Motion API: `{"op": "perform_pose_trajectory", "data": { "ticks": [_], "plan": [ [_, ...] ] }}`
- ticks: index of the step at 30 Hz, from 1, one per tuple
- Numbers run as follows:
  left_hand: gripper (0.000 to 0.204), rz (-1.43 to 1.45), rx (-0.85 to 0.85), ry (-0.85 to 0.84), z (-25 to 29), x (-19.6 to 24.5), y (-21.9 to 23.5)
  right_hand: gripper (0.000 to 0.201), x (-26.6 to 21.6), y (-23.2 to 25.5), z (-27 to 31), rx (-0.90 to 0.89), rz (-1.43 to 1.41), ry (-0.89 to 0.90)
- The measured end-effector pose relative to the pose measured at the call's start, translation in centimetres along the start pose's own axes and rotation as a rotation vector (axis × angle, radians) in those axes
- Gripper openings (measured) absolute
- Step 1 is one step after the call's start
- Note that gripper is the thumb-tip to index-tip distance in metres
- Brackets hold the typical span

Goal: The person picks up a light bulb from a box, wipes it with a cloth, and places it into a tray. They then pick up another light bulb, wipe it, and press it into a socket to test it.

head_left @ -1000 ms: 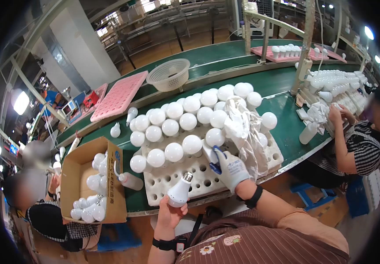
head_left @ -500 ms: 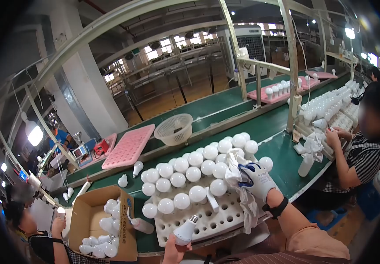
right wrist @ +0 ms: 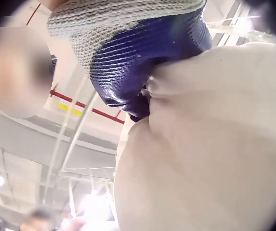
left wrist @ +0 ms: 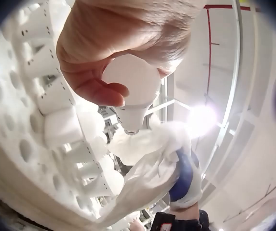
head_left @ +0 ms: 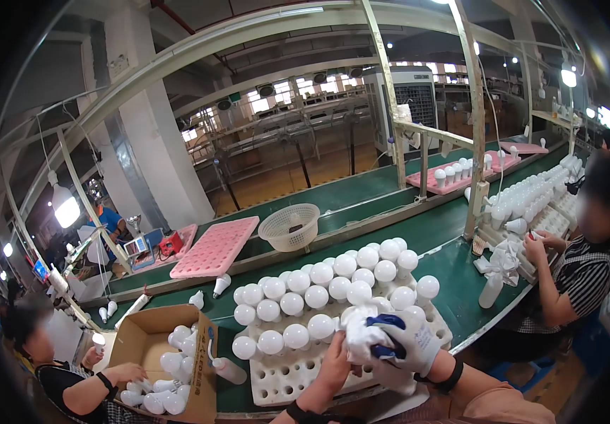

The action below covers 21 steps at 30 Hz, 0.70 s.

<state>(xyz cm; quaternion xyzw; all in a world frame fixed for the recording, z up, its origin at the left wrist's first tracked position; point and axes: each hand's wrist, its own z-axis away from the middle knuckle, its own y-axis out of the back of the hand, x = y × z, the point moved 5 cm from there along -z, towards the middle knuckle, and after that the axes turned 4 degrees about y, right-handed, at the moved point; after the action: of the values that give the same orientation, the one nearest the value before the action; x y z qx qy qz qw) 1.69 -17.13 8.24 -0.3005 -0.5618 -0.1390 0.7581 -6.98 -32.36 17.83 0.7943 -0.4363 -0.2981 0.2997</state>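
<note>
My bare left hand (head_left: pixel 332 367) grips a white LED bulb (left wrist: pixel 130 79) by its rounded head, its screw base pointing away from the palm toward the cloth in the left wrist view. In the head view that bulb is hidden behind hand and cloth. My right hand (head_left: pixel 417 343), in a white knit glove with blue coating, pinches a bunched white cloth (head_left: pixel 358 326) close against the left hand. Folds of the cloth (right wrist: pixel 210 134) fill much of the right wrist view. Both hands are over the front of a white foam tray (head_left: pixel 277 385) with holes, where rows of bulbs (head_left: pixel 296 335) stand.
Left of the tray are a squeeze bottle (head_left: pixel 229 370) and a cardboard box (head_left: pixel 208 396) holding several bulbs. Behind lie a pink tray (head_left: pixel 216 247) and a white basket (head_left: pixel 289 230). One person reaches into the box; another sits at right beside more bulbs (head_left: pixel 524 198).
My right hand has let go of a small white block, picked up the cloth from the bulbs and brought it to my left hand. The left hand has moved rightward with its bulb.
</note>
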Motion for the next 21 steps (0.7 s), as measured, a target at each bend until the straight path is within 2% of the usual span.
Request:
{"op": "perform_pose_trajectory", "data": {
  "ticks": [2, 3, 5, 6, 7, 8, 9, 10, 11, 13, 14, 16, 19, 21],
  "plan": [
    [0.044, 0.007, -0.15, -0.118, 0.0, 0.6, -2.1, 0.04, 0.7, 1.0, 0.0, 0.043, -0.012, -0.004],
    [0.044, 0.009, -0.149, -0.124, 0.0, 0.7, -2.6, 0.037, 1.3, 1.5, 0.0, 0.044, -0.027, -0.055],
    [0.05, -0.038, -0.199, -0.245, 0.8, 1.6, -3.8, 0.033, 2.3, 1.7, 0.4, 0.043, -0.043, -0.109],
    [0.056, -0.231, -0.144, -0.407, 0.7, 1.9, -3.7, 0.03, 3.3, 1.5, 0.5, 0.052, -0.125, -0.177],
    [0.056, -0.229, -0.145, -0.407, 0.7, 2.3, -3.7, 0.027, 3.9, 1.3, 0.7, 0.06, -0.207, -0.247],
    [0.059, -0.545, -0.091, -0.647, 1.5, 4.1, -4.2, 0.024, 3.6, 2.0, 0.2, 0.032, -0.303, -0.353],
    [0.063, -0.864, -0.029, -0.882, 2.4, 5.2, -4.7, 0.024, 4.0, 1.8, 0.2, 0.032, -0.301, -0.353],
    [0.069, -0.88, -0.042, -0.901, 2.3, 5.1, -4.6, 0.024, 4.9, 1.1, 0.5, -0.003, -0.373, -0.426],
    [0.069, -0.879, -0.042, -0.902, 2.4, 5.0, -4.6, 0.023, 5.5, 0.5, 0.7, -0.039, -0.444, -0.498],
    [0.071, -0.894, 0.013, -0.835, 2.5, 4.5, -4.2, 0.023, 5.2, 0.8, 0.5, 0.013, -0.43, -0.475],
    [0.071, -0.896, 0.014, -0.835, 2.6, 4.1, -4.0, 0.023, 4.2, 1.5, -0.1, 0.047, -0.322, -0.388],
    [0.064, 0.001, -0.087, -0.02, 1.0, 0.3, -2.5, 0.025, 2.7, 1.5, -0.7, 0.043, -0.019, -0.223],
    [0.06, 0.052, -0.004, -0.001, 1.4, 0.5, -2.0, 0.029, 0.9, 1.1, -1.5, 0.064, -0.047, -0.168],
    [0.063, 0.112, 0.013, -0.052, 1.2, -0.5, -1.0, 0.028, 1.1, 0.9, -1.1, 0.058, -0.102, -0.196]
  ]
}}
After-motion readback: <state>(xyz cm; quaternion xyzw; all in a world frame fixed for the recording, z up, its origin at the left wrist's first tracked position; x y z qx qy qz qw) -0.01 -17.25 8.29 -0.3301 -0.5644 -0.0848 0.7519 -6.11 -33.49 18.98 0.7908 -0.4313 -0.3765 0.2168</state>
